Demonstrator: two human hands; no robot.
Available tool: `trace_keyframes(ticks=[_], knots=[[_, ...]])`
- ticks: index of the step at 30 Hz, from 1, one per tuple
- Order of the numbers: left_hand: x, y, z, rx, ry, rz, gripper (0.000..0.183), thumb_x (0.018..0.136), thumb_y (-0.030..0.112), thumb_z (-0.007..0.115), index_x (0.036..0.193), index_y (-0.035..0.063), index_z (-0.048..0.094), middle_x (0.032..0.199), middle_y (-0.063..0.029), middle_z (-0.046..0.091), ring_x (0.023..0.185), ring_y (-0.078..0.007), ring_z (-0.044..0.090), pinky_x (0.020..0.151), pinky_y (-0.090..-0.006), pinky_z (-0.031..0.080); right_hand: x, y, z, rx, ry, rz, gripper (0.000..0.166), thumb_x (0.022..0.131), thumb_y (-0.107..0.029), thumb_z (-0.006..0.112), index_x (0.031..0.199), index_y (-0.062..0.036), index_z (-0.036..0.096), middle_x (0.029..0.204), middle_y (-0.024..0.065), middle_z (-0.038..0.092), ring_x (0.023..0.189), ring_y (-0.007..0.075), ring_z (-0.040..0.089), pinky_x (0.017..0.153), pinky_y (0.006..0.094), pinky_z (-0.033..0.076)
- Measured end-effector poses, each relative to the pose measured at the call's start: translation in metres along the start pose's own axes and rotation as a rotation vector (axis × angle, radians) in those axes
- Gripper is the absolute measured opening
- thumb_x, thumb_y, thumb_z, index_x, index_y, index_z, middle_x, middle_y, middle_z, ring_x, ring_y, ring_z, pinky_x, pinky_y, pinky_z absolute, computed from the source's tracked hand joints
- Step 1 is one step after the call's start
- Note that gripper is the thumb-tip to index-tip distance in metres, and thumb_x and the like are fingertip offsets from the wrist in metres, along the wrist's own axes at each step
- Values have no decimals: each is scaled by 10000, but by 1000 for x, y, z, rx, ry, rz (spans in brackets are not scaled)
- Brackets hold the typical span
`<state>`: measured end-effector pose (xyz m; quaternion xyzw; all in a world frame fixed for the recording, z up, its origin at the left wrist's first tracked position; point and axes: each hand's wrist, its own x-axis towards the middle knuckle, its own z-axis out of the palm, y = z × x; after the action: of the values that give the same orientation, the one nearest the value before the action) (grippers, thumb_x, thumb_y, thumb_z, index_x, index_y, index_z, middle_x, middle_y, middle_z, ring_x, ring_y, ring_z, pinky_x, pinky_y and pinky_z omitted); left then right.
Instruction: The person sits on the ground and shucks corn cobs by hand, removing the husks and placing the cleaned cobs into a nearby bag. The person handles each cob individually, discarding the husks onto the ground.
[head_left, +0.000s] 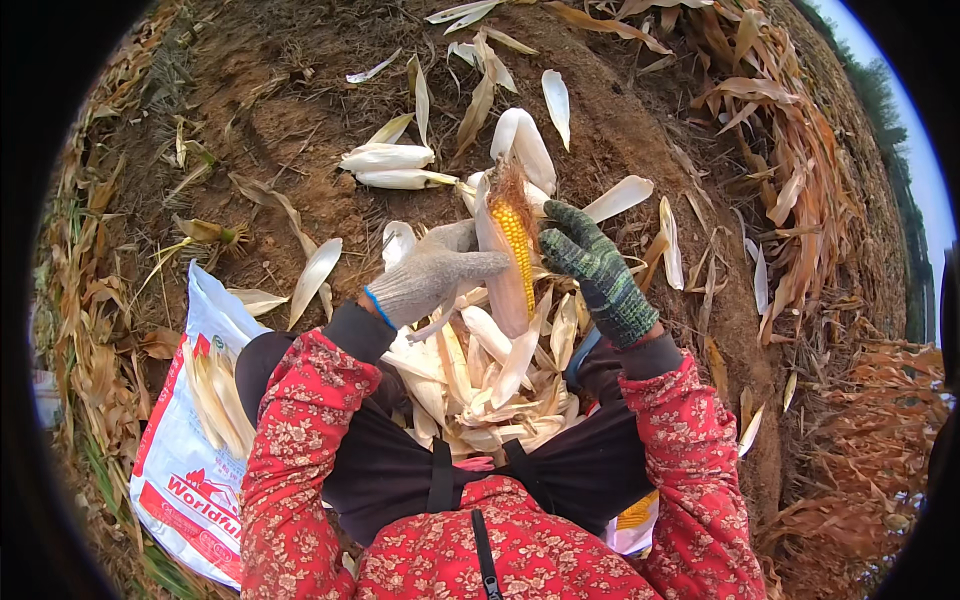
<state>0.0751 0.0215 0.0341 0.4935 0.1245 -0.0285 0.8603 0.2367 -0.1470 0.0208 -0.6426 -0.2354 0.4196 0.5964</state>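
Observation:
My left hand (442, 270), in a light knitted glove with a blue edge, holds a partly husked corn ear (516, 244). Yellow kernels show along its right side, pale husk covers its left side, and brown silk hangs at its top. Just right of the ear is my right hand (592, 262), in a green and dark patterned glove, its fingers curled close beside the silk; whether they grip a strip of husk I cannot tell. Below both hands, a heap of pale corn husks (480, 375) lies between my legs.
A white and red printed sack (187, 457) lies at the left, with husks on it. Pale loose husks (390, 157) are scattered on the brown soil (277, 135) ahead. Dry corn stalks and leaves (795, 195) form a row at the right; more line the left edge.

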Motion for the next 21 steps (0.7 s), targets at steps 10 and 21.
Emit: trace_keyframes(ticks=[10,21], knots=[[3,-8,7,29,207,125,634,843,174,756,1337,-54,431,1216,-136,585,1103,-182,589,969,-305,485,-5,37,45,-590,-44,23,948,709,-467,828,1379,52,403,1220,242,608,1126,325,621,956,386,492],[7,-7,-7,142,693,73,304,915,392,673,1020,107,656,801,51,589,648,-35,491,546,-214,378,-17,20,61,-882,-38,-224,837,757,-436,722,1387,24,421,1220,261,594,1086,376,628,918,413,510]])
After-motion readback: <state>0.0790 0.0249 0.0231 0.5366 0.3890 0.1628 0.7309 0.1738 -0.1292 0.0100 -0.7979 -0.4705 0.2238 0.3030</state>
